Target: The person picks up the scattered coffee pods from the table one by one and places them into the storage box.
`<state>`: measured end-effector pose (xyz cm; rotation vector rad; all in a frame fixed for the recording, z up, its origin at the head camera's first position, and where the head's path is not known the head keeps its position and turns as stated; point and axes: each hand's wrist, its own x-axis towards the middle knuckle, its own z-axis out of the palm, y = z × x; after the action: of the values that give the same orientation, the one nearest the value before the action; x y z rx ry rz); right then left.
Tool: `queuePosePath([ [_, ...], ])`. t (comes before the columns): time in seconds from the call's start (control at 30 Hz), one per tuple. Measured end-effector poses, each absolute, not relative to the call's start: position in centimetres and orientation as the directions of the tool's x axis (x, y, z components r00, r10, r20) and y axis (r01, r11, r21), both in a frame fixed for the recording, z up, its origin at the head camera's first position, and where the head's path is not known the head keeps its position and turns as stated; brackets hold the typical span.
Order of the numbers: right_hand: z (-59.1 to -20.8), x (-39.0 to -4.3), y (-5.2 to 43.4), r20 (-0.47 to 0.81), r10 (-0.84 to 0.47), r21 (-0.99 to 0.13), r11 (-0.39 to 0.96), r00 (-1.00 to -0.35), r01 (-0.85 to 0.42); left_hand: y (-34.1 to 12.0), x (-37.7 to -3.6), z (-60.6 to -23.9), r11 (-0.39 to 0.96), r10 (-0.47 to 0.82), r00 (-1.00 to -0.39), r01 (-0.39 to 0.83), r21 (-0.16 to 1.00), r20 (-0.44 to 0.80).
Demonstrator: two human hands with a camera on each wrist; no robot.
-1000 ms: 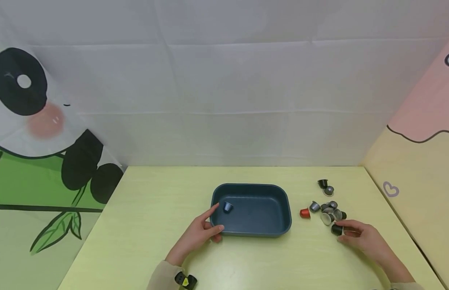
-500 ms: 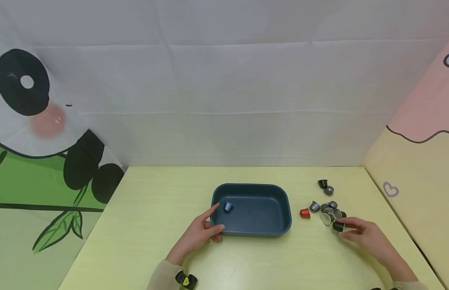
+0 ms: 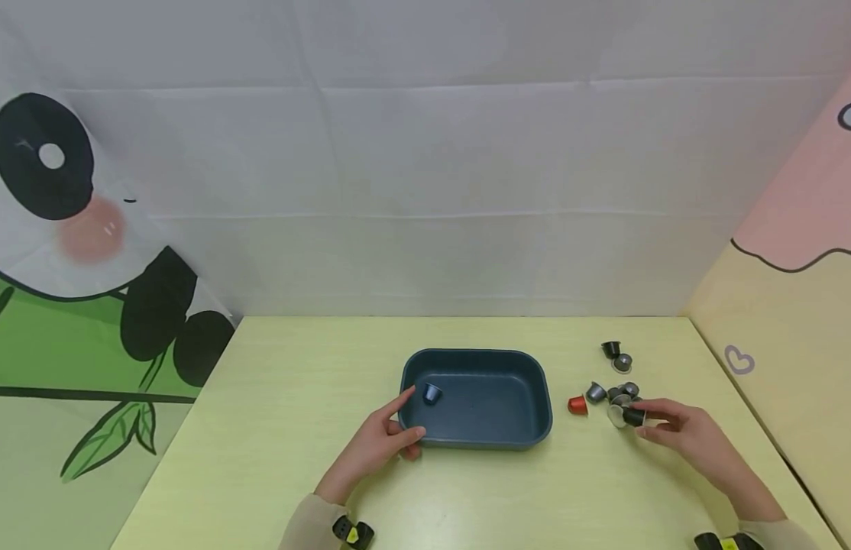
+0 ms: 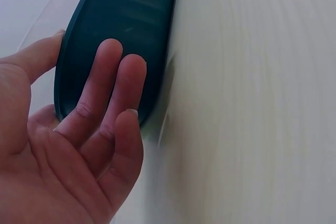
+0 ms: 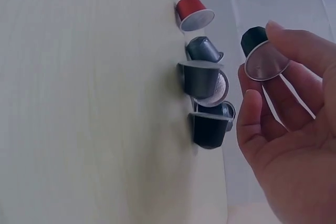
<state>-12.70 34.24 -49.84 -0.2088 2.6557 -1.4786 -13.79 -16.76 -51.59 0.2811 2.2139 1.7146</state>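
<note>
At the left end of a dark blue tray (image 3: 480, 444), my left hand (image 3: 376, 444) holds the corner between index finger and thumb. In the left wrist view its other fingers (image 4: 131, 82) lie loosely bent in front of the tray's outer wall. A blue-grey coffee capsule (image 3: 431, 394) lies inside the tray, near that hand. My right hand (image 3: 697, 443) pinches a dark coffee capsule (image 3: 633, 417) between thumb and fingertips, its silver lid (image 5: 266, 62) facing the palm. It overlaps the pile's near side in the head view.
Right of the tray lie a red capsule (image 3: 577, 406), a grey capsule (image 3: 596, 393) and a pile of several grey, black and pale-lidded capsules (image 5: 202, 80). Farther back are a black capsule (image 3: 610, 349) and a grey one (image 3: 622, 361). A white wall (image 3: 425, 260) stands behind the table.
My right hand has moved a little left and away from me, carrying the dark capsule over the pile's near side. The left hand and tray have stayed in place.
</note>
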Motion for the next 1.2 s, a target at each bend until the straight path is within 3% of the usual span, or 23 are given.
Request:
queuePosePath([
  [0.5, -47.3, -15.2, 30.5, 0.053, -0.272, -0.836, 0.514, -0.961, -0.192, -16.7, -13.9, -51.8, 0.263, 0.359, -0.922, -0.05, 0.964, -0.146],
  [0.8, -45.7, -17.4, 27.5, 0.079, -0.378, -0.871, 0.423, -0.922, -0.248, -16.8, -13.9, -51.8, 0.279, 0.352, -0.924, -0.049, 0.959, -0.15],
  [1.2, -44.8, -20.4, 24.0, 0.065, -0.435, -0.839, 0.463, -0.898, -0.285, -16.8, -13.9, -51.7, 0.258, 0.356, -0.924, -0.05, 0.965, -0.143],
])
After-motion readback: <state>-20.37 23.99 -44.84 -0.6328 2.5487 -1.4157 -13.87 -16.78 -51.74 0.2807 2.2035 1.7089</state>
